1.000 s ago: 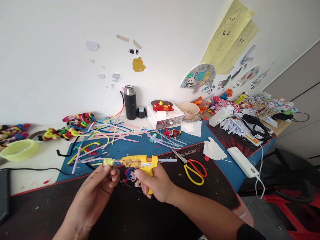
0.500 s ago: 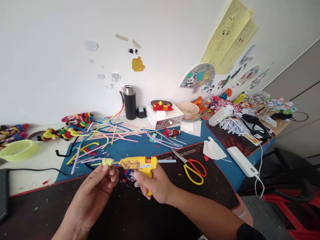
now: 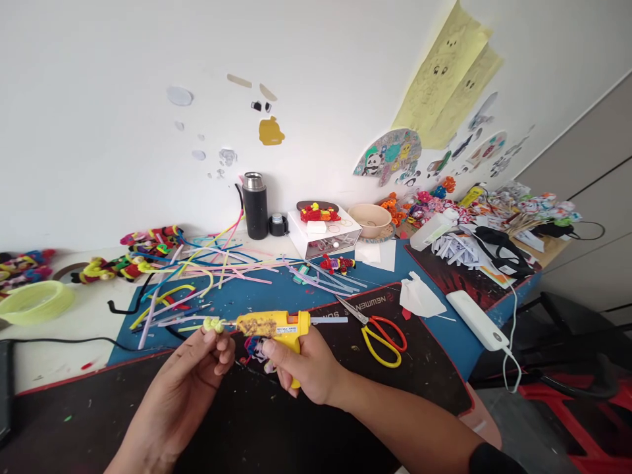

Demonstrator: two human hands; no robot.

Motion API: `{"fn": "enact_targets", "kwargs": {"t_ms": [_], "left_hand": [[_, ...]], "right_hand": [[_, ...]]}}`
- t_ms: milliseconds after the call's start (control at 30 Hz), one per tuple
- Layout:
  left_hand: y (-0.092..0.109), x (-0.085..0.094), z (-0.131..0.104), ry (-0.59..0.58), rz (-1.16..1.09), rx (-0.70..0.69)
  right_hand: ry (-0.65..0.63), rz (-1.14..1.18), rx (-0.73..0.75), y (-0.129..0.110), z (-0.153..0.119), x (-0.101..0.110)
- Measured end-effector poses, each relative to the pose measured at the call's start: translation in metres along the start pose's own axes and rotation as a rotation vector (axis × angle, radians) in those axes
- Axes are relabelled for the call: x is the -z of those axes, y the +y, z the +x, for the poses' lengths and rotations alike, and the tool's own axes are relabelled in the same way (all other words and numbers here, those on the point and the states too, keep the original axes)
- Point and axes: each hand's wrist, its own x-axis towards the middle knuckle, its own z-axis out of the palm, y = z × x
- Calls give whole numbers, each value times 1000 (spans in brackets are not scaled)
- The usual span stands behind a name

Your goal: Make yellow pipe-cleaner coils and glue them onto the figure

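My right hand [image 3: 306, 365] grips a yellow hot glue gun [image 3: 269, 324], whose body is stained brown along the front. A clear glue stick [image 3: 330, 320] sticks out of its back end. Between the thumb and fingers of my left hand [image 3: 197, 368] is a small pale-yellow fuzzy knot of pipe cleaner [image 3: 213, 324]. The gun's metal nozzle points left and meets the knot, or is very close to it. Partly hidden behind my right hand, a small pink and purple fuzzy figure [image 3: 255, 349] lies on the dark mat.
Scissors [image 3: 380, 336] with red and yellow handles lie right of my hands. Loose pipe cleaners [image 3: 217, 263] spread across the blue mat. Behind stand a black thermos [image 3: 255, 207], a white box [image 3: 323, 240] and a beige bowl [image 3: 371, 220]. A white power bank [image 3: 478, 320] lies at right.
The knot has turned slightly in my left fingers, and the nozzle now sits closer against it. The camera view has shifted a little; my right hand keeps its hold.
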Motion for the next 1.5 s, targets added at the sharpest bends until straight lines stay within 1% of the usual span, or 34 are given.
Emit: {"fn": "enact_targets", "kwargs": {"t_ms": [133,267,633,800,933,1067,1167,1267,1333,1400,1500], "left_hand": [[1,-1,-1,-15,23,4],[2,-1,-2,-20,34,-3],[3,-1,-3,39,10,24],[2,0,-2,47,-8,22],[3,1,0,46,-16,38],[2,0,0,59,-44,32],[1,1,0,30,-26,29],[2,6,1,-20,12,19],[5,10,2,-32,16,6],[9,12,2,-9,-1,-19],[13,10,1,33,-18,-48]], "right_hand": [[7,5,-20,-1,0,1],[16,0,-3,-3,0,1],[13,-6,-30,-2,0,1],[10,11,-29,-1,0,0],[-21,22,-45,0,0,-1],[-11,41,-33,1,1,-1],[-22,47,-46,3,2,-1],[-37,48,-52,3,2,0],[-41,68,-54,3,2,1],[-49,108,-62,3,1,3],[-52,178,-62,5,-1,9]]}}
